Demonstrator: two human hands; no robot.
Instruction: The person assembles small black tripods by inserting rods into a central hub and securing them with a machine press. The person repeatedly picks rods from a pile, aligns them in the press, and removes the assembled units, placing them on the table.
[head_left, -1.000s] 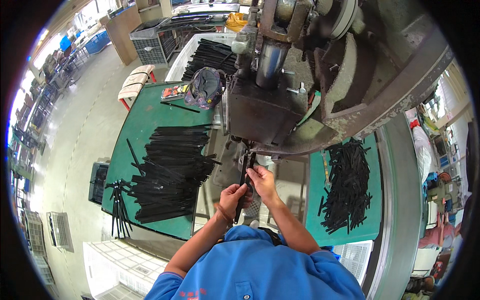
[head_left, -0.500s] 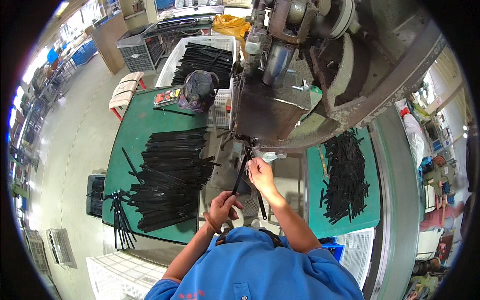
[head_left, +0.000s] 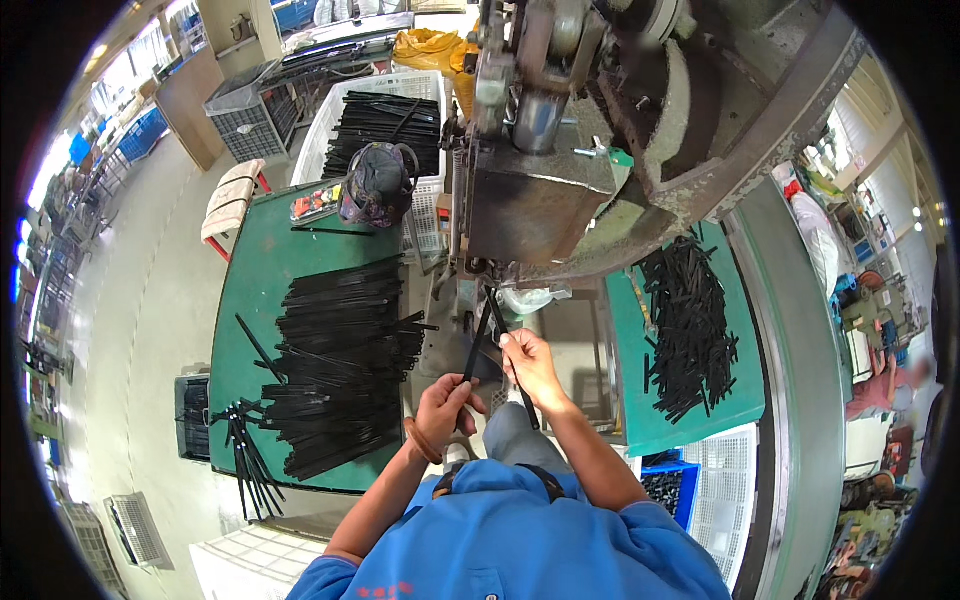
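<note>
Pinched in my left hand (head_left: 447, 402) is the lower end of a flat black strip (head_left: 479, 342), which slants up toward the press (head_left: 540, 205). My right hand (head_left: 531, 366) is closed on a second flat black strip (head_left: 499, 314), whose lower end sticks out below the fingers. The upper ends of both strips meet just under the front of the press, forming a narrow upside-down V. Whether those ends touch the press tooling, I cannot tell.
Long black strips (head_left: 335, 350) lie piled on the green left table (head_left: 245, 290). Shorter black pieces (head_left: 690, 330) are heaped on the right table (head_left: 740, 400). A dark patterned bag (head_left: 376, 185) sits before a white crate (head_left: 312, 150). A blue bin (head_left: 688, 490) stands at lower right.
The whole view has shifted slightly, and my grey trouser leg now shows beneath my hands. Both hands keep their strips, with the right hand slightly lower in the picture.
</note>
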